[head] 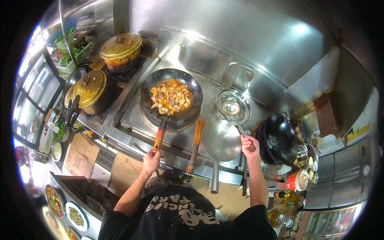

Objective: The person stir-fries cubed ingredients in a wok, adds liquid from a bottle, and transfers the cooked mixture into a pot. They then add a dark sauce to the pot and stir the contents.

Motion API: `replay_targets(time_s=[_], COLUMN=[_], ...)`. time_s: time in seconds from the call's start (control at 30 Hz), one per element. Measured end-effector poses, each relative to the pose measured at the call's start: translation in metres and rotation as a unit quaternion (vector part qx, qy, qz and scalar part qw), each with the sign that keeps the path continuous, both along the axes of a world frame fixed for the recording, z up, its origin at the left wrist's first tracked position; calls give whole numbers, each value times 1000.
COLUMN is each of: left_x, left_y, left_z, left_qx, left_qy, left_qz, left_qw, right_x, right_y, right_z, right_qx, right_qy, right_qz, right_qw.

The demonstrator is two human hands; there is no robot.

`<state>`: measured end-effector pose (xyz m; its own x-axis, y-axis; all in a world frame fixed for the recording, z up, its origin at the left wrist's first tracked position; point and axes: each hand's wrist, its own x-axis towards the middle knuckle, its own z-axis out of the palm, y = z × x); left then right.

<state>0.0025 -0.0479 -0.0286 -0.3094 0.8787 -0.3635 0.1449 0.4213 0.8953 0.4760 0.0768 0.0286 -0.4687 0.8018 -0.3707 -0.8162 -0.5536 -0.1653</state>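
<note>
My left hand [152, 161] grips the orange-brown handle of a dark wok [196, 87], which rests on a stove burner. Pieces of meat and other food in brown sauce [172, 96] fill its middle. My right hand [250, 145] is closed around the wooden end of a long metal ladle [231, 108]. The ladle's bowl is over a round metal basin [247, 103] set in the stovetop. Between my hands lie a bamboo wok brush [196, 141] and a perforated metal strainer [222, 140], its handle pointing towards me.
Two lidded pots [120, 52] [90, 90] stand on burners at the left. Dark woks [277, 139] are stacked at the right, near seasoning containers [301, 180] and oil bottles [292, 201]. A faucet [249, 73] is on the back wall. Filled dishes [85, 220] stand at lower left.
</note>
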Motion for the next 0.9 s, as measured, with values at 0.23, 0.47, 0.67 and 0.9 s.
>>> replay_targets(time_s=[0.23, 0.47, 0.67, 0.9], left_x=[3, 2, 1, 0], left_y=[0, 1, -1, -7], left_z=[19, 7, 12, 29], left_qx=[-25, -23, -4, 4], left_qy=[13, 61, 54, 28], left_qz=[5, 5, -19, -31], left_qw=[1000, 998, 998, 999], right_x=[-37, -96, -162, -232], right_y=[-23, 4, 64, 92], right_z=[66, 87, 78, 92], right_qx=[-13, -5, 3, 118], right_qy=[77, 73, -129, -474], right_qz=[46, 108, 154, 157], right_qw=[996, 991, 980, 858])
